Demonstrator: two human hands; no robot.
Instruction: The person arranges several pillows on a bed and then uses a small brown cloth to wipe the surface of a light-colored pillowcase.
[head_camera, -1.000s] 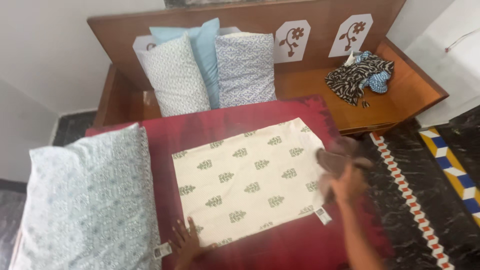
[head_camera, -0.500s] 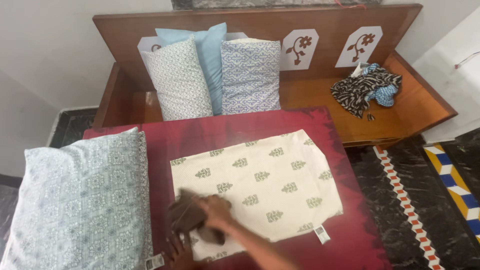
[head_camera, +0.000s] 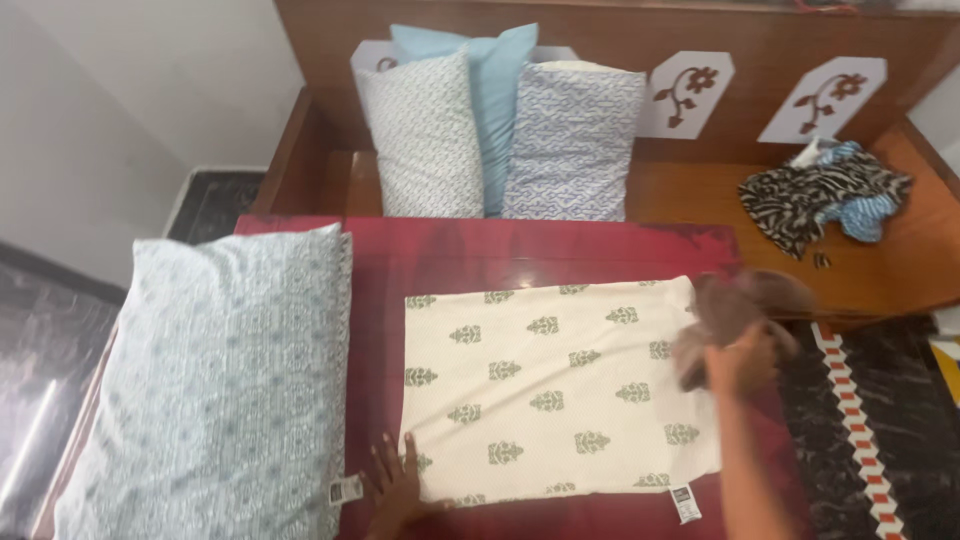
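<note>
A cream pillowcase (head_camera: 545, 385) with green printed motifs lies flat on a dark red surface (head_camera: 520, 255). My left hand (head_camera: 398, 487) presses flat on its near left corner. My right hand (head_camera: 742, 362) is at the pillowcase's right edge, gripping a brown crumpled cloth (head_camera: 735, 308) that is blurred by motion. A white tag (head_camera: 684, 503) sticks out at the pillowcase's near right corner.
A pale blue patterned pillow (head_camera: 215, 385) lies to the left. Three pillows (head_camera: 500, 135) lean on a wooden bench's backrest (head_camera: 620, 35). A zebra-print and blue cloth heap (head_camera: 825, 195) sits on the bench seat. Dark patterned floor (head_camera: 880, 420) lies at right.
My right hand swept the brown cloth from the pillowcase's right edge to its near left, then back to the right edge. My left hand stayed on the near left corner. The camera view shifted.
</note>
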